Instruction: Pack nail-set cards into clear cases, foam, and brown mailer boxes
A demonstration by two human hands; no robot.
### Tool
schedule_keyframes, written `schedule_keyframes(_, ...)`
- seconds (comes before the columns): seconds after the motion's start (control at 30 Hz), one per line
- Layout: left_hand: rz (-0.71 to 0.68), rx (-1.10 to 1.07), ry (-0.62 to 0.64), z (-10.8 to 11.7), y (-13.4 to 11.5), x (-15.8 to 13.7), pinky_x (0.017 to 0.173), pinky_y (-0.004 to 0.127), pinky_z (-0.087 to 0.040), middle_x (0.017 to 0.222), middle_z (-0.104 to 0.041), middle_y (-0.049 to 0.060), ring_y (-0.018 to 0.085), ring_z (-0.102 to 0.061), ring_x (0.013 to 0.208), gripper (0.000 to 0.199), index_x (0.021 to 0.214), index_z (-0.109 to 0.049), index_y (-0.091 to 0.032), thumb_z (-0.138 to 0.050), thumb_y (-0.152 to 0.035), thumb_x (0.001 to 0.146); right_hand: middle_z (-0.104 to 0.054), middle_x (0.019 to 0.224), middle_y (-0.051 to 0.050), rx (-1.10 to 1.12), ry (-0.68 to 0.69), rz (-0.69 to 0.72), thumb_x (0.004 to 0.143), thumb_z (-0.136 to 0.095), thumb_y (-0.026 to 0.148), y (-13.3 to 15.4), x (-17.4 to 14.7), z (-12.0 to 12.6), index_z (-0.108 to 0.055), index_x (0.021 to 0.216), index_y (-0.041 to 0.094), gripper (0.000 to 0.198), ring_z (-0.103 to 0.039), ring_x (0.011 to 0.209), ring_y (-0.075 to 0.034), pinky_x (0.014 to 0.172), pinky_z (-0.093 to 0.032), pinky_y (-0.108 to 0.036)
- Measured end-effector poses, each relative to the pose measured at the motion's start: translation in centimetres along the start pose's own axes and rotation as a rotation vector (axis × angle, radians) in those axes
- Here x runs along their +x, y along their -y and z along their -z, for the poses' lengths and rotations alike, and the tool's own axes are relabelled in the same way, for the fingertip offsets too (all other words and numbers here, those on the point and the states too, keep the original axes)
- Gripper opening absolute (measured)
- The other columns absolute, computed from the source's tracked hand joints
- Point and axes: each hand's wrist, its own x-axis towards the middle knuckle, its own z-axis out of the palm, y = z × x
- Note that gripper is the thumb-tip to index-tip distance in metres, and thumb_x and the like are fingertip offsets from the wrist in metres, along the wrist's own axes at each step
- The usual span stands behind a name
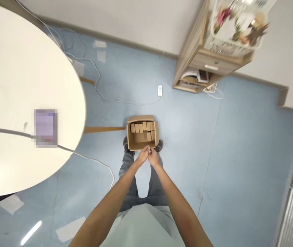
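An open cardboard box [141,145] stands on the floor just in front of my shoes, its flaps spread outward. Inside, several small brown cartons [141,128] line the far side and the right side. My left hand [143,156] and my right hand [153,158] meet above the box's near edge. Their fingertips come together, with the fingers closed. Whether anything sits between them is too small to make out.
To the left is a round white table [33,68] with a blurred purple item [45,127] and a cable [95,159]. A table leg [104,129] reaches near the box. Beyond lies a white plug-like device [160,91]. A wooden cabinet [187,51] carries a white basket [220,46].
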Motion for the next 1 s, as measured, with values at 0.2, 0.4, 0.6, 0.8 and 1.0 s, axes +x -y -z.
schedule_keyframes(0.2, -0.099, -0.147, -0.016, 1.1, -8.0, -7.5, 0.133, 0.049, -0.043, 0.157, -0.071, 0.018, 0.033, -0.063, 0.152, 0.051, 0.136, -0.078, -0.016, -0.061, -0.045, 0.098, -0.086, 0.122, -0.01, 0.195, -0.039, 0.215, 0.093, -0.063, 0.035, 5.4, -5.5, 5.0, -0.078, 0.116, 0.023, 0.03, -0.081, 0.111, -0.026, 0.105, -0.063, -0.04)
schedule_keyframes(0.4, -0.264, -0.223, -0.052, 3.7, -12.3, -15.1, 0.13, 0.048, -0.047, 0.153, -0.074, 0.018, 0.033, -0.067, 0.147, 0.057, 0.139, -0.077, -0.016, -0.06, -0.05, 0.097, -0.085, 0.125, -0.013, 0.22, -0.002, 0.355, 0.09, -0.066, 0.038, 11.0, -11.7, 7.3, -0.078, 0.113, 0.022, 0.031, -0.08, 0.121, -0.028, 0.111, -0.062, -0.044)
schedule_keyframes(0.6, -0.425, -0.208, -0.122, 7.6, -12.6, -21.3, 0.133, 0.049, -0.043, 0.158, -0.071, 0.015, 0.033, -0.063, 0.152, 0.057, 0.142, -0.075, -0.019, -0.057, -0.052, 0.099, -0.083, 0.133, -0.012, 0.082, 0.042, 0.541, 0.095, -0.067, 0.038, 14.6, -19.2, 6.2, -0.078, 0.124, 0.023, 0.034, -0.081, 0.118, -0.026, 0.111, -0.062, -0.044)
schedule_keyframes(0.8, -0.58, -0.273, -0.207, 13.4, -10.6, -26.8, 0.131, 0.049, -0.046, 0.15, -0.075, 0.016, 0.033, -0.068, 0.145, 0.056, 0.138, -0.076, -0.018, -0.054, -0.052, 0.099, -0.081, 0.139, -0.013, 0.025, 0.063, 0.679, 0.099, -0.065, 0.044, 16.7, -26.3, 0.5, -0.075, 0.134, 0.022, 0.043, -0.081, 0.119, -0.026, 0.111, -0.062, -0.043)
schedule_keyframes(1.0, -0.668, -0.362, -0.31, 20.9, -6.0, -31.5, 0.128, 0.047, -0.049, 0.147, -0.077, 0.014, 0.033, -0.069, 0.141, 0.055, 0.133, -0.079, -0.021, -0.051, -0.056, 0.102, -0.079, 0.143, -0.014, 0.001, 0.137, 0.795, 0.098, -0.066, 0.052, 18.3, -32.2, -6.8, -0.076, 0.133, 0.022, 0.047, -0.078, 0.127, -0.029, 0.11, -0.063, -0.043)
